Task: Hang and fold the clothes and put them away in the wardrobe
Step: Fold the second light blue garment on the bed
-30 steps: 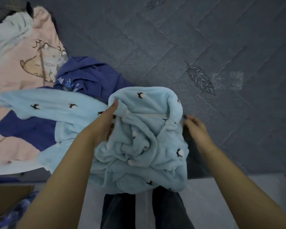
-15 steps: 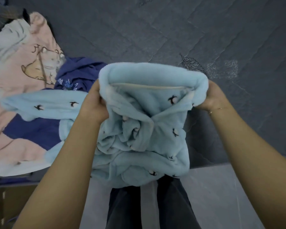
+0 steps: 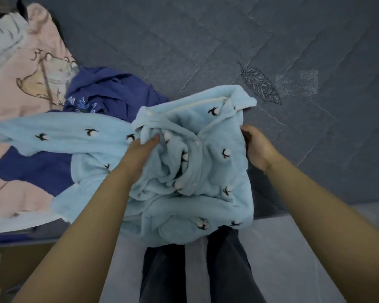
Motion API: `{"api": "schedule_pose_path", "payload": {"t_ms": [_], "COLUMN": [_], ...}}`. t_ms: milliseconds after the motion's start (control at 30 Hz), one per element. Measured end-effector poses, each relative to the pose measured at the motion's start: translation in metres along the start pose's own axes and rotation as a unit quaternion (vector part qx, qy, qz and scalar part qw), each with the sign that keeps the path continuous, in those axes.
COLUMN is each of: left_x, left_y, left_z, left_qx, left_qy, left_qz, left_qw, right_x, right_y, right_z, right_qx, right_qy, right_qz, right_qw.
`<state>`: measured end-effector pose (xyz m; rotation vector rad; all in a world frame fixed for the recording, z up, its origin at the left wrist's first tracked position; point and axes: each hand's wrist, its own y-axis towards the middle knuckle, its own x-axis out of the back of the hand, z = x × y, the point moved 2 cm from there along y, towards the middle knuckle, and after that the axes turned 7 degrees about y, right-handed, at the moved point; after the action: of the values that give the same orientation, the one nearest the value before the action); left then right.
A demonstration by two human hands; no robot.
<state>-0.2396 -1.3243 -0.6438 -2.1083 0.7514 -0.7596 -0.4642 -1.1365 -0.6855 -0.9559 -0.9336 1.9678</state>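
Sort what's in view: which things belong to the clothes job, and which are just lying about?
Job: blue fleece top, held by left hand and right hand; navy garment; pink garment.
Lying about: grey quilt; cardboard box.

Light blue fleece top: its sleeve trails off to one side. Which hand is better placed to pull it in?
Left. The left hand grips the light blue fleece top right where the sleeve runs out leftward; the right hand holds the opposite edge.
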Motion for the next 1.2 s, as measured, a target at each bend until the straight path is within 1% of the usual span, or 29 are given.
{"api": "schedule_pose_path", "payload": {"t_ms": [133,200,267,333,400,533,633,700,800,867,933,1033,1100,1200], "left_x": [0.009,0.016,0.026,0.036,0.041,0.038,0.037,0.036,0.031,0.025,0.018,0.014,0.012,0.005], "left_y": [-0.004,-0.011,-0.021,-0.033,-0.050,-0.097,-0.143,-0.176,-0.224,-0.255,-0.287,-0.333,-0.360,-0.399], "left_z": [-0.007,-0.018,-0.035,-0.057,-0.086,-0.161,-0.225,-0.261,-0.305,-0.336,-0.368,-0.417,-0.448,-0.489], "left_qx": [-0.021,-0.043,-0.056,-0.062,-0.088,-0.169,-0.231,-0.257,-0.260,-0.269,-0.294,-0.345,-0.384,-0.448], "left_qy": [-0.047,-0.076,-0.098,-0.129,-0.141,-0.112,-0.084,-0.066,-0.082,-0.100,-0.103,-0.086,-0.049,0.007], "left_qz": [-0.047,-0.063,-0.071,-0.055,-0.027,0.058,0.130,0.171,0.212,0.244,0.265,0.297,0.302,0.273], "left_qw": [0.998,0.994,0.991,0.988,0.986,0.978,0.961,0.949,0.939,0.926,0.912,0.886,0.871,0.852], "right_x": [-0.017,-0.024,-0.024,-0.021,-0.014,-0.004,0.006,0.008,0.006,0.005,0.009,0.019,0.026,0.028], "right_y": [0.012,0.009,-0.003,-0.025,-0.057,-0.149,-0.229,-0.282,-0.359,-0.412,-0.467,-0.547,-0.595,-0.657], "right_z": [0.005,0.012,0.021,0.034,0.052,0.102,0.148,0.174,0.206,0.228,0.250,0.277,0.291,0.306], "right_qx": [-0.034,-0.049,-0.049,-0.030,0.003,0.093,0.188,0.235,0.281,0.301,0.304,0.322,0.357,0.413], "right_qy": [-0.047,-0.030,-0.006,0.011,0.017,-0.008,-0.065,-0.090,-0.069,-0.080,-0.101,-0.146,-0.170,-0.210], "right_qz": [0.084,0.117,0.120,0.106,0.086,0.032,-0.024,-0.036,-0.053,-0.064,-0.080,-0.082,-0.093,-0.157], "right_qw": [0.995,0.991,0.992,0.994,0.996,0.995,0.980,0.967,0.956,0.948,0.944,0.932,0.914,0.872]}}
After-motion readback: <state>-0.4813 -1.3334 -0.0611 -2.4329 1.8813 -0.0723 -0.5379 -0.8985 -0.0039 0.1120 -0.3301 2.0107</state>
